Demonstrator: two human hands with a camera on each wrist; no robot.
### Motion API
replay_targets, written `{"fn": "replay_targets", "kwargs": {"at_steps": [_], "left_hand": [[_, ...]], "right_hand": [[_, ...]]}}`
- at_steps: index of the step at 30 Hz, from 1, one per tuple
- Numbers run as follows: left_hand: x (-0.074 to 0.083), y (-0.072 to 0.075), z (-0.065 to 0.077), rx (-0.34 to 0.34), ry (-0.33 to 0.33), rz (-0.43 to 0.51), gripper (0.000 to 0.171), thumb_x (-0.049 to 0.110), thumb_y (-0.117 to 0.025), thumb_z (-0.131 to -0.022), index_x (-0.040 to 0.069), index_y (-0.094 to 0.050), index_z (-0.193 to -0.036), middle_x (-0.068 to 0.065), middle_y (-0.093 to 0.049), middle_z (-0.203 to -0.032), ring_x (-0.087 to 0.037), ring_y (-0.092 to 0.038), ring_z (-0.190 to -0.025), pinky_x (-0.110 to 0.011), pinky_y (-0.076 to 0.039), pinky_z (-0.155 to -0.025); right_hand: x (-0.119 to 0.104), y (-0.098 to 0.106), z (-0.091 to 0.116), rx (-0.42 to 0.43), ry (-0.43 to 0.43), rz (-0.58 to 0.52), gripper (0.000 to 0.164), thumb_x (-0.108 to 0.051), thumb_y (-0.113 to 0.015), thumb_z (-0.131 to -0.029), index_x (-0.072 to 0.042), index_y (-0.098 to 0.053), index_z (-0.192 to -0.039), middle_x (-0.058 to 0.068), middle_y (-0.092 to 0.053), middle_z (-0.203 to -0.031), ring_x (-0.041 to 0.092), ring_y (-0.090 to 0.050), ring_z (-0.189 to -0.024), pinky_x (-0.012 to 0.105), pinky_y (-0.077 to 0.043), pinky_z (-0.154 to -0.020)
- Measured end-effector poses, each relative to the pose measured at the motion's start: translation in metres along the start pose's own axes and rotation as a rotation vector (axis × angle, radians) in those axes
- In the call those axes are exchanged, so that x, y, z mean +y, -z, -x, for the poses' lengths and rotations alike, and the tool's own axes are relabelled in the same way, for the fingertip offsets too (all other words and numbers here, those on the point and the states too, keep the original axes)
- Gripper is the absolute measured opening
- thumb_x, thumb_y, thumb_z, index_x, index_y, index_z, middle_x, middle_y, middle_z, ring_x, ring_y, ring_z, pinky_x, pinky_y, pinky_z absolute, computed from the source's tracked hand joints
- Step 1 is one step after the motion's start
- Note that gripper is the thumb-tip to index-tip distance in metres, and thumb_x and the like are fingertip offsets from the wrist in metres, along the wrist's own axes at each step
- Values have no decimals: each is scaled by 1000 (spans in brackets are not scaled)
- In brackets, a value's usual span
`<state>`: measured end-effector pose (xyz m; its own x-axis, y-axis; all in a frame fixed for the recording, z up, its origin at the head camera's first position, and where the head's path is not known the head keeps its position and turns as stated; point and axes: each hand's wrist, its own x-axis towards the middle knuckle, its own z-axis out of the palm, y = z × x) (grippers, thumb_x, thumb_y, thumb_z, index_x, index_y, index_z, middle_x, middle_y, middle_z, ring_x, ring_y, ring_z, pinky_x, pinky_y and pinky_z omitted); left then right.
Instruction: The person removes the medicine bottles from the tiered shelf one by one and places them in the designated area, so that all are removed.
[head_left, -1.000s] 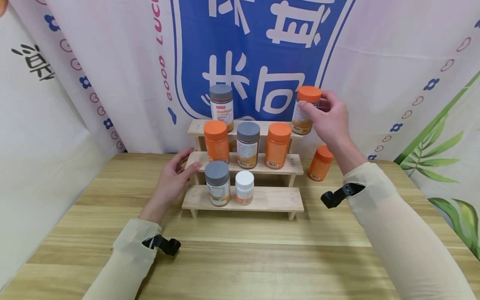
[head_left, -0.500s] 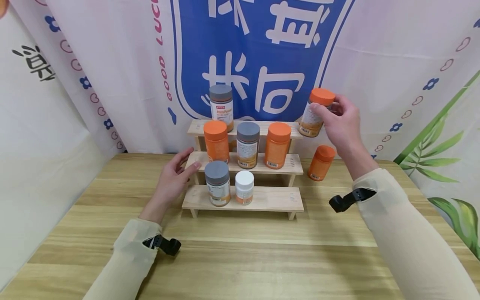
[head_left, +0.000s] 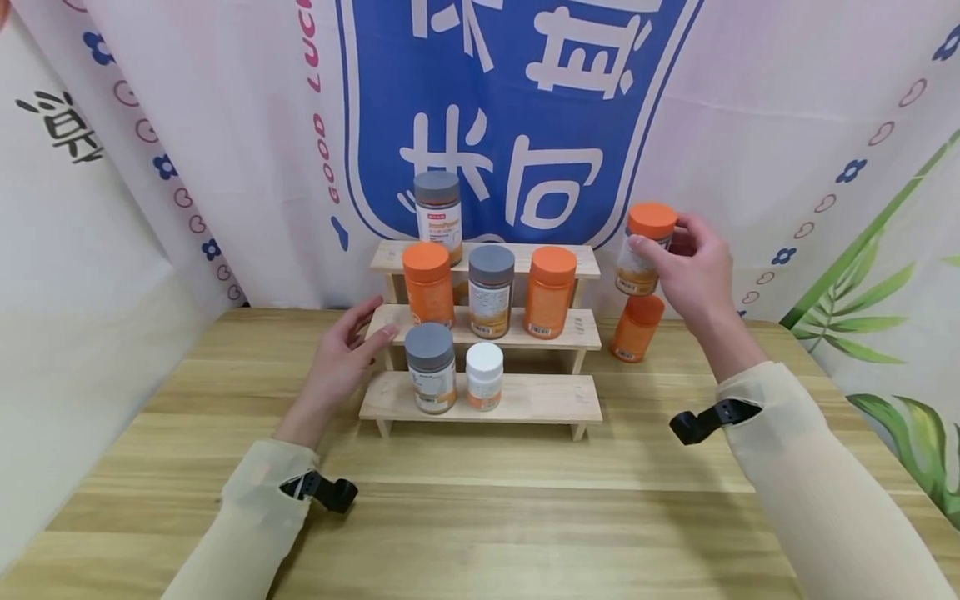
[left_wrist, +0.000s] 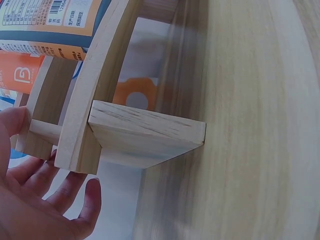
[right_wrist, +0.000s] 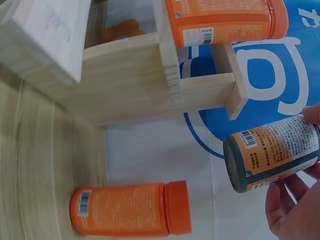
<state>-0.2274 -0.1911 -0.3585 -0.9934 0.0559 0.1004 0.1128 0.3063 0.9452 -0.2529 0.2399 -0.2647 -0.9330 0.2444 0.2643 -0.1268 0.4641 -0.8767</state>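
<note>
My right hand holds an orange-capped jar with a white and orange label in the air, right of the wooden stepped stand. In the right wrist view the jar shows its dark base and barcode. Below it an orange jar stands on the table. My left hand grips the left end of the stand's middle shelf, thumb at the front edge. In the left wrist view the left hand's other fingers curve beside the boards.
The top shelf bears a grey-capped jar. On the middle shelf are an orange jar, a grey-capped jar and another orange jar. A grey-capped jar and a small white-capped bottle occupy the bottom shelf. A printed curtain hangs behind.
My right hand has carried the orange-capped jar rightward, away from the top shelf's right end, then lower, above the orange jar on the table. The left hand keeps its place at the stand.
</note>
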Motion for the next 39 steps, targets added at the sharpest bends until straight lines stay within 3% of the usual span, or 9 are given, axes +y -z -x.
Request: {"fn": "replay_targets", "kwargs": {"at_steps": [7, 15, 28, 39], "left_hand": [[0, 1, 1, 4, -2, 11, 69, 30, -64, -108, 13, -33, -167, -11, -30, -175, -31, -26, -164, -55, -22, -133], [-3, 0, 1, 10, -5, 17, 69, 31, -64, -107, 12, -35, -167, -11, -31, -175, -31, -26, -164, -56, -21, -133], [-3, -1, 1, 14, -9, 12, 68, 31, -65, -107, 12, -36, -166, -11, -32, -174, -31, -26, -164, -55, -23, -132], [-6, -1, 0, 21, -29, -9, 68, 31, -64, -108, 11, -36, -166, -11, -33, -174, -32, -27, -163, -57, -24, -132]], "right_hand": [[10, 6, 4, 4, -17, 6, 67, -54, -68, -99, -25, -50, -156, 7, -57, -147, 22, -52, -127, 50, -44, -116], [25, 16, 3, 65, -63, -14, 65, -53, -71, -98, -24, -53, -153, -6, -59, -133, 13, -53, -117, 38, -45, -107], [50, 37, 2, 151, -147, -20, 62, -53, -72, -97, -28, -56, -151, -19, -56, -125, 5, -51, -116, 39, -45, -113], [72, 42, 3, 193, -238, -75, 61, -50, -75, -96, -29, -57, -150, -17, -55, -132, 7, -51, -123, 40, -44, -118]]}}
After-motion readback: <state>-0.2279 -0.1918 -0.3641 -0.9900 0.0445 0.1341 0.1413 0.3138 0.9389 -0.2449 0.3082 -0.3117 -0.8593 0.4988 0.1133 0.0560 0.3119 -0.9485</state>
